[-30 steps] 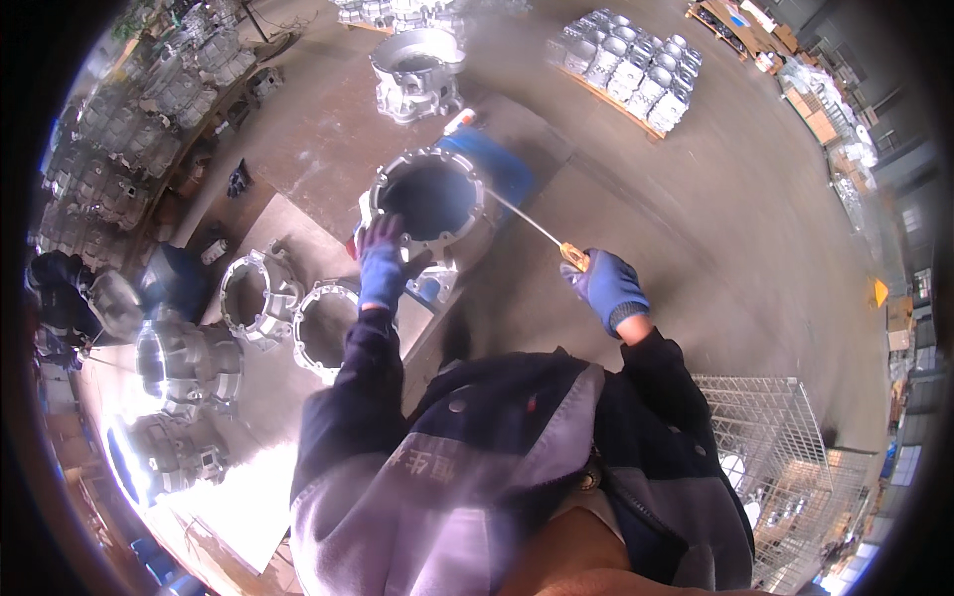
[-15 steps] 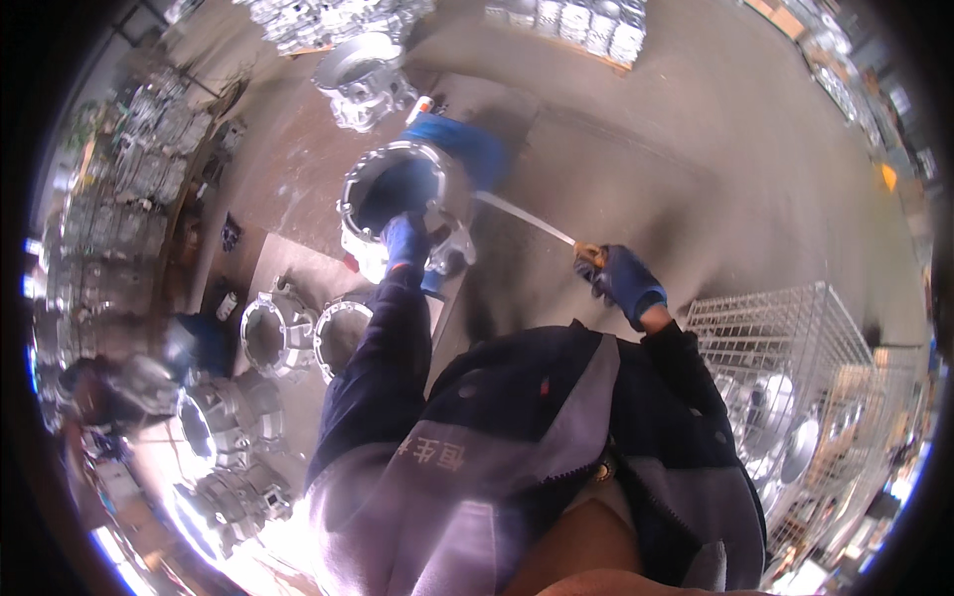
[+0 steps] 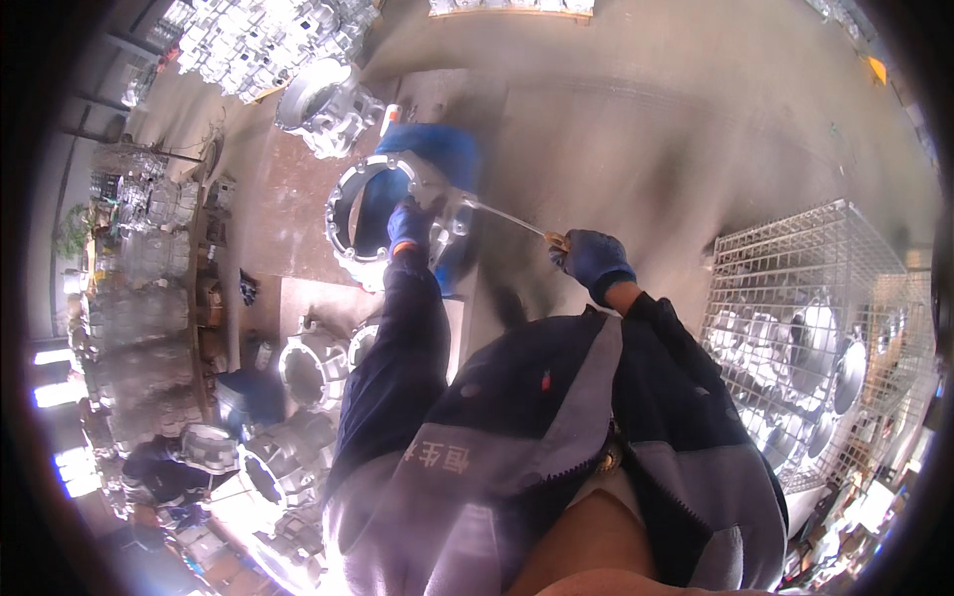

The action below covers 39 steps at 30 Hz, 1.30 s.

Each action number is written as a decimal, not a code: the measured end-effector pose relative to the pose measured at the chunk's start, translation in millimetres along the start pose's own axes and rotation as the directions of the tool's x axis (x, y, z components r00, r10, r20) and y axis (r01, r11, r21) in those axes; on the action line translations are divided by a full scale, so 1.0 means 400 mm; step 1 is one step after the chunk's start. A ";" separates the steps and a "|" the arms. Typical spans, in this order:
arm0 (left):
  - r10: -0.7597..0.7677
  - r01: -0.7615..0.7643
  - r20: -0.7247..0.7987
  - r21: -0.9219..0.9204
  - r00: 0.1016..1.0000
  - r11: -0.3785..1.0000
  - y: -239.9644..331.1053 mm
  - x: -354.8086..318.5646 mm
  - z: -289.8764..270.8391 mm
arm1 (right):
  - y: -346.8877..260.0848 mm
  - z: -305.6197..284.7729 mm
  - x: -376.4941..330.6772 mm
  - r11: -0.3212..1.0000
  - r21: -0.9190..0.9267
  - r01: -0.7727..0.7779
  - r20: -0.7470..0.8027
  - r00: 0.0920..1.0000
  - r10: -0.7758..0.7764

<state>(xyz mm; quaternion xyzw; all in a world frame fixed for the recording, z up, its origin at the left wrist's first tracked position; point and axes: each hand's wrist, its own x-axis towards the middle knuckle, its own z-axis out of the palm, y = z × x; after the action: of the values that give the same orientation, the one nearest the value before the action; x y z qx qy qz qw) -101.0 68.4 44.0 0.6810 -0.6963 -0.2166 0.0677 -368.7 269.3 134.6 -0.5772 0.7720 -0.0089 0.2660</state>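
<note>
Silver metal forms the housing, a ringed casting that lies ahead of the person and to the left, its wide opening turned up and leftward, with a blue object showing behind it and through the opening. Of the two hands, the left is much the nearer: blue-gloved, it sits at the ring's near right edge, overlapping the rim, though blur and shadow leave me unable to tell whether its fingers pinch the metal or only rest there. Well apart to the right, the right hand has its gloved fingers wrapped round the yellowish handle of a long, thin tool. That tool is the key line: its long axis runs from the fist leftward and a little away from the body, spanning the gap to the housing's right outer side. Its far end meets that side in view, but contact there is too small to judge. Beyond the housing stand a white bottle and a second casting, both apart from the hands.
</note>
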 end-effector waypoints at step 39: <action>-0.049 0.041 0.018 0.301 0.999 0.953 -0.111 -0.050 0.031 | 0.024 0.100 0.036 0.740 0.668 0.072 0.111 0.975 -0.195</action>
<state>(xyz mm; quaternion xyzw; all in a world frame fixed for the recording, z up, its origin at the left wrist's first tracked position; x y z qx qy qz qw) -63.9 91.6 19.7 0.6962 -0.7062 -0.1181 -0.0503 -363.1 271.3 91.5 -0.4982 0.6493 -0.2497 0.5175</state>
